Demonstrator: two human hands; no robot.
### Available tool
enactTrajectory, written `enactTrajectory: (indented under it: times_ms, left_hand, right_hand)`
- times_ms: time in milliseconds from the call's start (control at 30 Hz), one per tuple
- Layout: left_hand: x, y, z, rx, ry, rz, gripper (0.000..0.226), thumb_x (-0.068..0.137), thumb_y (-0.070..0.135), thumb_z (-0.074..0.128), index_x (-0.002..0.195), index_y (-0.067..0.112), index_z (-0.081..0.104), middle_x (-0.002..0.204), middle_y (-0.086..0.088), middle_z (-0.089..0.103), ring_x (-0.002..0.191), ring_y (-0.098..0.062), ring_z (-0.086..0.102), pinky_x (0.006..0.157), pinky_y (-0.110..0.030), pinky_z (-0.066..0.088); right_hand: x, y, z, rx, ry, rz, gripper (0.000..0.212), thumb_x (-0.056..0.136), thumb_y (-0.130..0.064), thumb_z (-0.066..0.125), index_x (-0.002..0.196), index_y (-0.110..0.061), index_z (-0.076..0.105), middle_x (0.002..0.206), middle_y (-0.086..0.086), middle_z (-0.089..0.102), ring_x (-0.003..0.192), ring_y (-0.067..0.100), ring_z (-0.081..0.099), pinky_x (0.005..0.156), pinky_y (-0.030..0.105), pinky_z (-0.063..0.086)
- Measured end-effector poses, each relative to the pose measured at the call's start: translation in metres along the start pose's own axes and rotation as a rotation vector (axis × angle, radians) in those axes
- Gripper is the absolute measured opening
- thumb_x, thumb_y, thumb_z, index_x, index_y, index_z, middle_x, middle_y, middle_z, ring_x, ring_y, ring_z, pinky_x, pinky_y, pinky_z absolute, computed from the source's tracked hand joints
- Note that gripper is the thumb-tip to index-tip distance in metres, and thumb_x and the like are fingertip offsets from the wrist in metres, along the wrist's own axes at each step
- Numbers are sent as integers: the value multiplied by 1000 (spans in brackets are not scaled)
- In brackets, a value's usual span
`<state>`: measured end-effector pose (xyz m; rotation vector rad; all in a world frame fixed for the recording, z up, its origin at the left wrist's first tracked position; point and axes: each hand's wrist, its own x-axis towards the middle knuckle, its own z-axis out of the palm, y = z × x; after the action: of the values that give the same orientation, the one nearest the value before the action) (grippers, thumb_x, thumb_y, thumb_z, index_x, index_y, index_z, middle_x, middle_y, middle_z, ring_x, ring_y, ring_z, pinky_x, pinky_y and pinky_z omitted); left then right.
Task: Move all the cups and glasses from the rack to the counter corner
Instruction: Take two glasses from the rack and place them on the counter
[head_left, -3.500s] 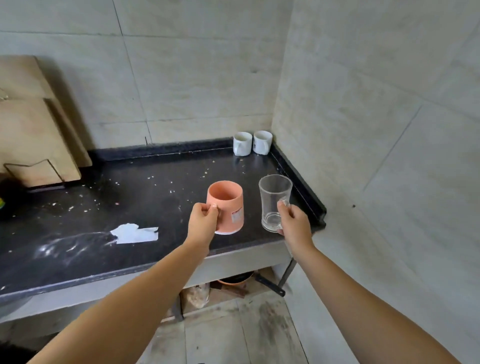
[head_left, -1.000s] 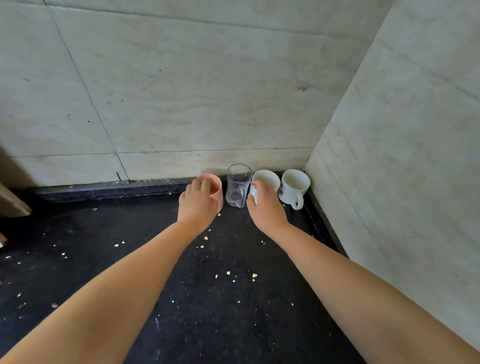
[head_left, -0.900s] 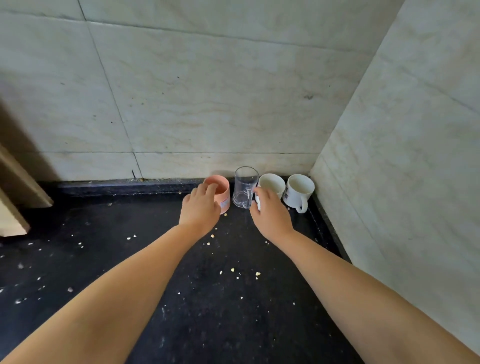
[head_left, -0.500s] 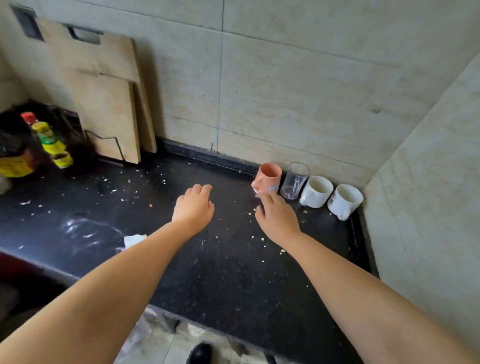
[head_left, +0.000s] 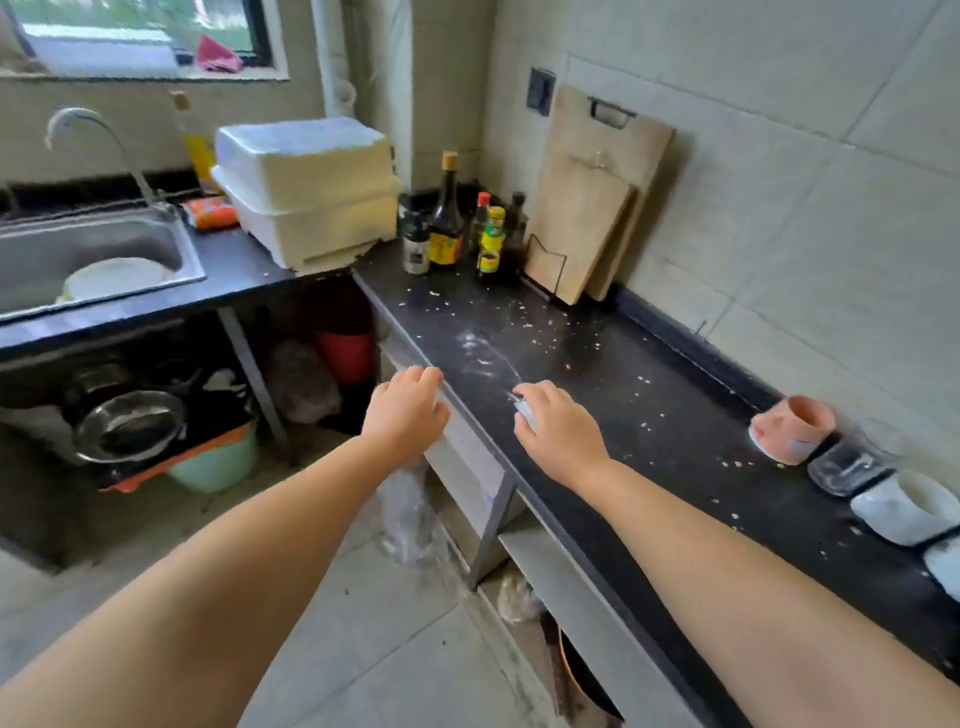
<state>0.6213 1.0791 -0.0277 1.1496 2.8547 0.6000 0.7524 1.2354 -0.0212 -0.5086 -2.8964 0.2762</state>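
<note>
A pink cup (head_left: 792, 428), a clear glass (head_left: 847, 467) and a white mug (head_left: 906, 512) stand in a row against the wall at the far right of the black counter (head_left: 623, 395). A second white mug (head_left: 948, 564) is cut off by the right edge. My left hand (head_left: 405, 408) hovers empty over the counter's front edge, fingers relaxed. My right hand (head_left: 558, 428) is over the counter, also empty, above a white scrap of paper (head_left: 523, 411). A closed white dish rack box (head_left: 311, 192) sits on the counter at the back left.
Sauce bottles (head_left: 467, 234) cluster beside two wooden cutting boards (head_left: 592, 202) leaning on the wall. A steel sink (head_left: 88, 257) with a white plate lies far left. Pots and a green basin (head_left: 215, 462) sit under the counter. Crumbs dot the counter.
Both hands have let go of the pink cup and the glass, which now stand in the corner row. My view has swung left toward the sink and rack, and both hands have drawn back.
</note>
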Motion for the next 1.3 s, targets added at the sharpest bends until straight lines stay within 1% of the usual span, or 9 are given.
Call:
enactTrajectory:
  times_ms: [167, 333, 433, 633, 733, 933, 1100, 1200, 1300]
  left_hand:
    - [-76, -121, -66, 65, 112, -178, 38, 92, 25, 46, 128, 13, 49, 118, -8, 57, 114, -30, 52, 90, -41, 42]
    - [-164, -241, -132, 158, 171, -305, 39, 90, 27, 48, 126, 12, 51, 119, -10, 58, 111, -31, 55, 85, -41, 45]
    - [-218, -309, -169, 181, 197, -416, 38, 89, 25, 49, 124, 11, 52, 116, -12, 58, 111, -32, 54, 87, -42, 45]
    - [-319, -419, -219, 160, 247, -668, 33, 91, 28, 47, 121, 15, 53, 109, -7, 59, 100, -26, 58, 86, -41, 51]
    - [-352, -460, -236, 157, 289, -791, 31, 92, 29, 49, 120, 17, 53, 109, -4, 59, 99, -21, 58, 85, -37, 52]
    - [-384, -548, -279, 156, 295, -938, 37, 94, 26, 45, 129, 15, 49, 123, -7, 55, 113, -24, 52, 92, -37, 45]
    - [-387, -627, -303, 128, 323, -1050, 34, 93, 26, 45, 125, 15, 51, 121, -6, 56, 109, -25, 53, 89, -37, 45]
    - [-388, -670, -314, 105, 309, -1116, 35, 93, 27, 43, 125, 16, 51, 125, -6, 55, 113, -26, 53, 92, -38, 45]
    - [-385, -711, -329, 77, 319, -1185, 33, 93, 27, 41, 123, 17, 51, 120, -7, 55, 110, -27, 52, 91, -39, 46]
  right_hand:
    - [25, -138, 30, 51, -22, -239, 38, 96, -26, 45, 132, -15, 49, 128, 5, 55, 116, 25, 53, 91, 37, 46]
    - [30, -291, 71, 131, -26, -384, 37, 92, -24, 49, 127, -12, 55, 119, 9, 59, 109, 30, 58, 84, 41, 51]
    - [27, -384, 94, 198, -52, -440, 37, 93, -24, 49, 128, -14, 54, 123, 8, 58, 113, 28, 56, 87, 39, 50]
    - [20, -541, 139, 204, -178, -594, 38, 93, -27, 47, 129, -15, 52, 123, 7, 57, 114, 28, 55, 87, 38, 50]
    - [21, -604, 158, 194, -228, -681, 36, 94, -27, 45, 128, -16, 53, 122, 7, 57, 113, 28, 56, 85, 37, 49]
    - [48, -722, 196, 202, -309, -827, 34, 95, -27, 44, 125, -14, 53, 119, 8, 56, 110, 29, 56, 84, 38, 50]
    - [100, -810, 226, 215, -354, -931, 35, 96, -28, 45, 128, -15, 51, 119, 6, 56, 106, 25, 59, 83, 40, 54]
    - [128, -857, 239, 201, -373, -971, 31, 96, -29, 45, 123, -15, 53, 116, 6, 57, 101, 25, 60, 82, 40, 54]
    - [153, -902, 253, 186, -390, -1000, 29, 96, -28, 44, 118, -14, 56, 113, 6, 58, 100, 26, 60, 81, 39, 54]
